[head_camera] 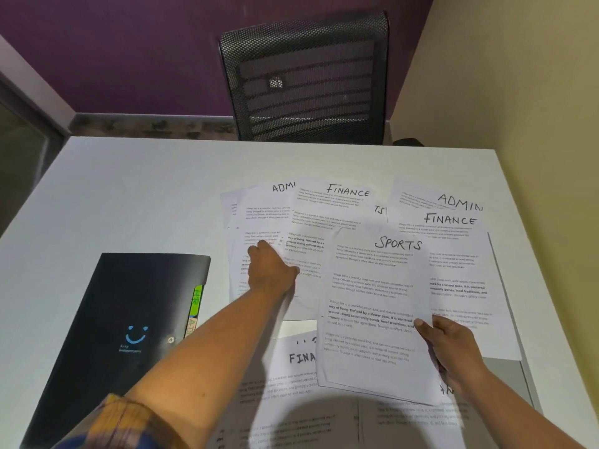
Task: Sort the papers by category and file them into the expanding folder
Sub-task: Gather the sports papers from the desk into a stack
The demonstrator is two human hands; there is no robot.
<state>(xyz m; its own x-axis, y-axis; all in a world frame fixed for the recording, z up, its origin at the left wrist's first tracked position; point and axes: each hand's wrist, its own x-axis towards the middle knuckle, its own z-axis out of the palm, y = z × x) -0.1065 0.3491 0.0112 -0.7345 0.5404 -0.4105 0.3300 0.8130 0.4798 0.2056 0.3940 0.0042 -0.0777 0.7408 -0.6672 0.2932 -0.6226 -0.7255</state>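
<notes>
White laminate covers the counter [129, 196], which fills most of your view. A black mesh chair [308, 82] stands at its far edge, in front of a purple wall.

The papers [460, 270] are spread over the middle and right of the counter, overlapping one another. Handwritten headings show along the far row: ADMIN twice, one cut off by a neighbouring sheet, and FINANCE twice. A heading ending in TS peeks out between them. Nearer to you, a sheet that reads FINA lies partly covered.

The expanding folder [129, 303] lies flat on the counter just left of the papers. It is black and closed, with a blue smile printed on the cover. Your left forearm crosses above its near right corner.

The SPORTS sheet [372, 303] sits on top of the spread, in front of you and slightly tilted. Your right hand [453, 351] grasps it at its right edge, with the thumb [421, 325] on the printed face and the fingers underneath.

Your left hand [272, 273] reaches out and rests on the left-hand sheets of the spread. Its fingers are tucked under the back of the hand, so you cannot tell whether it is pinching a sheet or only pressing on it.

Coloured tabs [196, 299] stick out of the folder's right edge, and the green one reads HR. A small metal snap [170, 339] sits on the cover near them.
</notes>
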